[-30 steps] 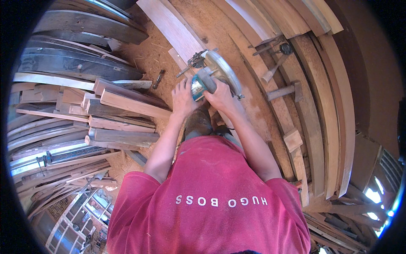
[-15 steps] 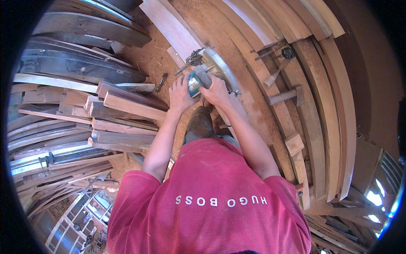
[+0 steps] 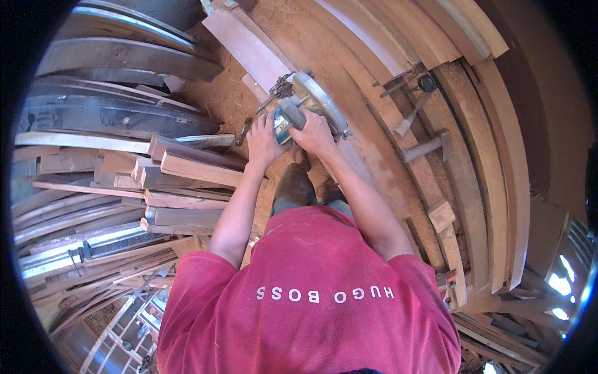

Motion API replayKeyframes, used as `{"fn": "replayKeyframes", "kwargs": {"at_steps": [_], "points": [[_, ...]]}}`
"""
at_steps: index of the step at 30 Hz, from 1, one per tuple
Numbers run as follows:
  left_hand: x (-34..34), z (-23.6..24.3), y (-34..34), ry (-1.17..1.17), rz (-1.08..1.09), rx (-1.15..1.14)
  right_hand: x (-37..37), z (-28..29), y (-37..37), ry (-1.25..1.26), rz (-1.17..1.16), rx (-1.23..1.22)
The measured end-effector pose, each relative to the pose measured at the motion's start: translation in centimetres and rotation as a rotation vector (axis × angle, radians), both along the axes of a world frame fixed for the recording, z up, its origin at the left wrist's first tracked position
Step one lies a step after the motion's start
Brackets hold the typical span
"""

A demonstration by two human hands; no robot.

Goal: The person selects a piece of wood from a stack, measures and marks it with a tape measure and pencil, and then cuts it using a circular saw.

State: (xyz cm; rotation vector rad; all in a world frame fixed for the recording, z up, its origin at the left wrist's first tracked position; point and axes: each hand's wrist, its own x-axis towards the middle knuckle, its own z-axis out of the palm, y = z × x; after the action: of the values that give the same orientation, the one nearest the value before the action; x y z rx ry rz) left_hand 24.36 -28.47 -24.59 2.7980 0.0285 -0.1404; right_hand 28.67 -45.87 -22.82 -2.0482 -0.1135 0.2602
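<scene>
A circular saw (image 3: 316, 103) with a teal motor housing and a rounded metal blade guard rests over a long pale board (image 3: 252, 53). My right hand (image 3: 315, 132) is wrapped round its dark rear handle. From the other side, my left hand (image 3: 264, 138) grips the teal housing, its fingers bent along the motor's end. The blade and the underside of the saw are hidden from above. The board runs from the upper left, under the saw, and on past my right forearm toward my legs.
Stacked timber (image 3: 193, 168) crowds the left side, its ends close to my left forearm. On the right, long planks (image 3: 473, 156) lie side by side, with a hammer (image 3: 430, 148) and a small wood block (image 3: 441, 215) on them. Sawdust covers the ground (image 3: 227, 93).
The view has turned slightly, so the timber and planks sit a little differently in it. The saw and both hands appear slightly farther left; both hands keep their hold.
</scene>
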Motion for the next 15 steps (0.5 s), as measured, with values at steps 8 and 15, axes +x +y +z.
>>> {"fn": "replayKeyframes", "kwargs": {"at_steps": [8, 15], "points": [[3.1, 0.4, 2.1, 0.036, -0.021, -0.019, 2.8, -0.2, 1.9, -0.018, -0.003, -0.019], [6.0, 0.0, 3.9, 0.052, -0.030, -0.009, 5.4, -0.6, 3.9, 0.024, 0.021, -0.010]]}}
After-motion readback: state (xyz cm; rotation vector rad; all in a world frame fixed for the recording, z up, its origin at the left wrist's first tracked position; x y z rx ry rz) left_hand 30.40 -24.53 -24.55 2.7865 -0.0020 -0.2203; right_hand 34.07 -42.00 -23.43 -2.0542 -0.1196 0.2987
